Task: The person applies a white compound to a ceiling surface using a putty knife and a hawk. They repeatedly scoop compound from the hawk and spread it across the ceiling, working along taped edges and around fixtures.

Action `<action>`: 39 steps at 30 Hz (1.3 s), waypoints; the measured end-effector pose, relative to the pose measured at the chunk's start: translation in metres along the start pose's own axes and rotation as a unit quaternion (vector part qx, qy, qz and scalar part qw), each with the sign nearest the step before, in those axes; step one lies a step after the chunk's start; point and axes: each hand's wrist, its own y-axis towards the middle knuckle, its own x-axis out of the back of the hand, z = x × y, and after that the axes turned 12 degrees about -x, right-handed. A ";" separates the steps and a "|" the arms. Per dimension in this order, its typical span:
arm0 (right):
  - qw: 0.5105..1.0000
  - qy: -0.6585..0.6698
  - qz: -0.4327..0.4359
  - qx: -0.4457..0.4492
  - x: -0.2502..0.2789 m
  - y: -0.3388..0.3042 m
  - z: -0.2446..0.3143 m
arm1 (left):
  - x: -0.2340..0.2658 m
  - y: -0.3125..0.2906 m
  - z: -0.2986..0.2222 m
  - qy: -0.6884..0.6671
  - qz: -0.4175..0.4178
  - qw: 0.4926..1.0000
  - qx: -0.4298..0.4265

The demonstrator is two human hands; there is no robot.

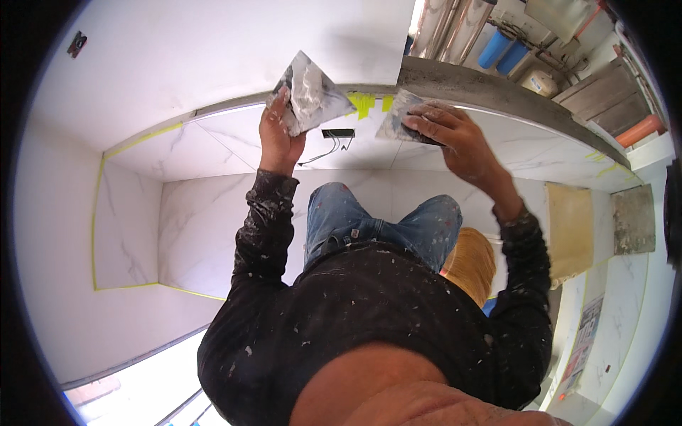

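My left hand (281, 142) is closed on the edge of a flat, grey metal putty blade (332, 108). A thick mound of white putty (307, 91) lies on its face. To the right, my right hand (458, 140) grips a second putty blade (393, 122), its smeared metal face pointing left. The fingers bend over its back edge, hiding any handle. Both hands are raised in front of the wall, with a gap between the two blades. Dried white smears cover my fingers and dark sleeves.
Between the hands, the marble-patterned panel has a dark rectangular cutout (338, 133) with loose wires. Yellow-green tape (364, 105) marks its upper edge, under a rough grey ledge (483, 86). Blue filter housings (495, 48) and an orange pipe (639, 130) are at the upper right.
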 end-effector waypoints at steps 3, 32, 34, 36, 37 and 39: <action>0.987 0.138 -0.077 -0.034 -0.030 0.003 0.023 | -0.002 -0.016 0.016 -0.006 -0.050 0.998 0.032; 0.377 0.853 -0.134 -0.335 -0.170 0.009 -0.004 | 0.044 -0.014 -0.052 0.033 -0.063 0.997 -0.034; 0.331 0.870 -0.176 -0.319 -0.185 0.033 -0.004 | 0.044 -0.021 -0.054 0.050 -0.051 0.997 -0.037; 0.311 0.871 -0.207 -0.320 -0.189 0.049 -0.002 | 0.048 -0.026 -0.056 0.071 -0.055 0.995 -0.035; 0.312 0.865 -0.216 -0.329 -0.189 0.055 -0.002 | 0.052 -0.026 -0.057 0.068 -0.048 0.996 -0.031; 0.311 0.855 -0.233 -0.343 -0.189 0.064 -0.004 | 0.057 -0.027 -0.059 0.062 -0.038 0.997 -0.022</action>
